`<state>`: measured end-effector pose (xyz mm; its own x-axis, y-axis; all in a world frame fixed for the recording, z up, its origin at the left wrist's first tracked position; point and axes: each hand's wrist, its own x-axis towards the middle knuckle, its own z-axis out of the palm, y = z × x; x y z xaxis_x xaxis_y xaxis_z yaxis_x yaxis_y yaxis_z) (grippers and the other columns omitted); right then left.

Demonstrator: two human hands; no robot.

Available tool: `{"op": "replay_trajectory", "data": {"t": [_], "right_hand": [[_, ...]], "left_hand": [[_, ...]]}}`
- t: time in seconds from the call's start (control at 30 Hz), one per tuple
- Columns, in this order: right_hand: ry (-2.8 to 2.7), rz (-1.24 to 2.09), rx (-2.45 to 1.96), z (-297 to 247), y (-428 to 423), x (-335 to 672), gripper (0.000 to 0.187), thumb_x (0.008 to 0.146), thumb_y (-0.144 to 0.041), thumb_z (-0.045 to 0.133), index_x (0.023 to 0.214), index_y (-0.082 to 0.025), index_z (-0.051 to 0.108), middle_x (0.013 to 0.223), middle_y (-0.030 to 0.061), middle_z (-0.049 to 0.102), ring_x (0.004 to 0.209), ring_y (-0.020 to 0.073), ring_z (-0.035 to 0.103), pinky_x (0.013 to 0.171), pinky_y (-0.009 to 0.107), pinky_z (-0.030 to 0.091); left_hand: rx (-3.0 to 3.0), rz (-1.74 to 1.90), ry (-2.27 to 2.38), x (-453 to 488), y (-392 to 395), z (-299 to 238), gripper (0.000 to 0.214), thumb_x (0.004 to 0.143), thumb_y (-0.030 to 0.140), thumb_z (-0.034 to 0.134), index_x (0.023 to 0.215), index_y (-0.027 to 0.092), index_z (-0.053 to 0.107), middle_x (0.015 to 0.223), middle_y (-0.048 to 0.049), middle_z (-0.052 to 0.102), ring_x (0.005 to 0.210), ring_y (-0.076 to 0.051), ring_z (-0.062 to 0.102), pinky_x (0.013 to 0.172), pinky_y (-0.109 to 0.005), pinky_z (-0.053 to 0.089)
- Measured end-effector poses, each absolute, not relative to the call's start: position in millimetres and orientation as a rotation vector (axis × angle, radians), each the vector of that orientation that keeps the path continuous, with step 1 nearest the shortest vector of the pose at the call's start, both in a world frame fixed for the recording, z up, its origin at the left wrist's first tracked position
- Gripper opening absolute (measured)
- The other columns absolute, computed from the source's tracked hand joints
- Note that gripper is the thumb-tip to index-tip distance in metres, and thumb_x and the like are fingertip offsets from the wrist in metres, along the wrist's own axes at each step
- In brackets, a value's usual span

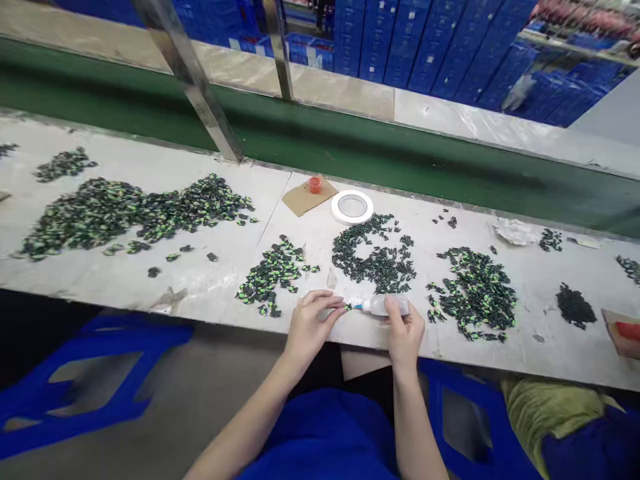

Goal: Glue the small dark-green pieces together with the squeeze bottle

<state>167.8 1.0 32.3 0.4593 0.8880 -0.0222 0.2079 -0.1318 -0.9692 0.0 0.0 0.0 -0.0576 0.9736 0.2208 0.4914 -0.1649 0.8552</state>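
My right hand (404,331) grips a small clear squeeze bottle (383,305) lying sideways, its nozzle pointing left. My left hand (313,322) pinches a tiny green-and-black part (347,307) right at the nozzle tip, near the front edge of the white worktable (210,280). Just behind the hands lie heaps of the same small parts: one heap (273,275) to the left, another heap (377,255) in the middle and a third heap (475,292) to the right.
A white tape roll (352,207) and a small orange cup (315,184) on a cardboard scrap (300,199) sit behind the heaps. A large spread of parts (120,212) lies at the left. A green conveyor belt (380,157) runs behind. Blue stools (95,373) stand below.
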Motion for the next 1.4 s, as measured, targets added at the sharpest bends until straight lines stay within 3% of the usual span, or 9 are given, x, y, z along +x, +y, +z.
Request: {"op": "replay_trajectory", "data": {"t": [0.4,1.03,1.17,1.3,1.4], "right_hand": [[-0.987,0.733,-1.621,32.4,-0.2,167.0,0.036,0.073,-0.05,0.062,0.059,-0.017,0.057,0.052,-0.0029,0.051,0.052,0.0126,0.045,0.051,0.024,0.036],[-0.828,0.755,-1.441,23.7,-6.9,171.8,0.032,0.073,-0.047,0.067,0.07,-0.016,0.061,0.062,0.0001,0.06,0.058,0.0151,0.054,0.052,0.026,0.044],[-0.937,0.709,-1.369,21.4,-10.3,167.0,0.029,0.068,-0.036,0.075,0.081,-0.019,0.055,0.072,0.0008,0.064,0.067,0.0172,0.064,0.061,0.028,0.051],[-1.071,0.801,-1.304,18.4,-3.2,145.8,0.041,0.065,-0.028,0.078,0.087,-0.024,0.045,0.09,0.0046,0.071,0.087,0.0212,0.07,0.08,0.035,0.055],[-1.138,0.915,-1.301,16.7,5.7,130.2,0.042,0.066,-0.03,0.077,0.093,-0.025,0.045,0.1,0.0074,0.073,0.095,0.0221,0.071,0.085,0.038,0.056]], "left_hand": [[1.668,1.223,1.524,-0.9,1.4,2.0,0.009,0.076,0.022,0.072,0.083,0.024,0.077,0.082,-0.0045,0.073,0.089,-0.022,0.07,0.081,-0.035,0.058],[1.762,1.164,1.499,-3.1,2.5,-0.8,0.011,0.078,0.021,0.07,0.088,0.023,0.075,0.087,-0.0049,0.073,0.093,-0.022,0.066,0.084,-0.037,0.055],[1.887,1.145,1.52,0.1,2.2,-0.8,0.018,0.079,0.026,0.071,0.097,0.024,0.073,0.094,-0.0063,0.071,0.099,-0.025,0.059,0.088,-0.043,0.051],[1.966,1.158,1.554,2.9,1.1,-0.7,0.009,0.082,0.026,0.067,0.087,0.026,0.074,0.098,-0.0064,0.068,0.1,-0.025,0.055,0.088,-0.044,0.049],[1.989,1.152,1.564,-2.3,-1.6,-1.9,0.013,0.086,0.024,0.062,0.084,0.026,0.074,0.095,-0.0053,0.07,0.097,-0.025,0.054,0.087,-0.044,0.048]]}}
